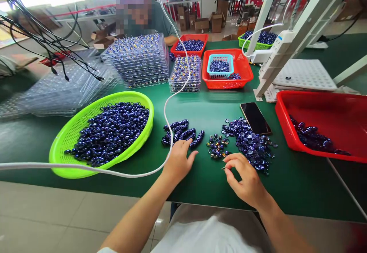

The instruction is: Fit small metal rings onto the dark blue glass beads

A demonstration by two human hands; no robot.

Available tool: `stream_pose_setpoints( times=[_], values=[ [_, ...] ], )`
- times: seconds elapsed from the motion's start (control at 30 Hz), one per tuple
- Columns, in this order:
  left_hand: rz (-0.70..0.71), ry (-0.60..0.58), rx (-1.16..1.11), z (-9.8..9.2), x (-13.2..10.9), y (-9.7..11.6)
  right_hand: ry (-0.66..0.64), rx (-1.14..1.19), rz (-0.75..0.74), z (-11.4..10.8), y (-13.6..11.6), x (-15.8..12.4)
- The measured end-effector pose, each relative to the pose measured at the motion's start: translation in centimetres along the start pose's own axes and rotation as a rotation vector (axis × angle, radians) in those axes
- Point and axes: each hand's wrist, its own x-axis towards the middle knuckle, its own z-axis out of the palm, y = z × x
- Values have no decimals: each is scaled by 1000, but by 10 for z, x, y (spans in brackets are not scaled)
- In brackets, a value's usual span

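Observation:
My left hand [177, 162] lies over the near end of several rows of dark blue, shiny ring-like pieces [183, 134]. Its thumb stands apart from the fingers, and I see nothing held in it. The thumb and index finger of my right hand [247, 178] pinch a small gold-coloured piece [223, 168], too tiny to name. Just beyond those fingertips is a little heap of blue and gold parts [217, 146]. A larger pile of flat, dark blue pieces [252, 146] spreads behind and right of my right hand.
A green basket [54, 151] of blue pieces stands left, with a white cable [137, 175] hanging across it. At right are a phone [255, 118] and a red tray [289, 130]. Stacked clear trays [143, 65] and red baskets [246, 73] stand farther back. A person [164, 20] sits opposite.

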Motion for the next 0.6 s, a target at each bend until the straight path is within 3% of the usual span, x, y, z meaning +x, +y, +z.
stream_pose_setpoints(
  times=[0.13, 0.3, 0.6],
  values=[
    [30, -32, 185, 9, 9, -15, 7, -1, 6, 0, 0, 0],
    [89, -5, 191, 15, 9, -13, 20, 8, 7, 0, -1, 0],
    [15, -56, 199, 16, 10, -9, 21, 22, -9, 0, 1, -3]
  ],
)
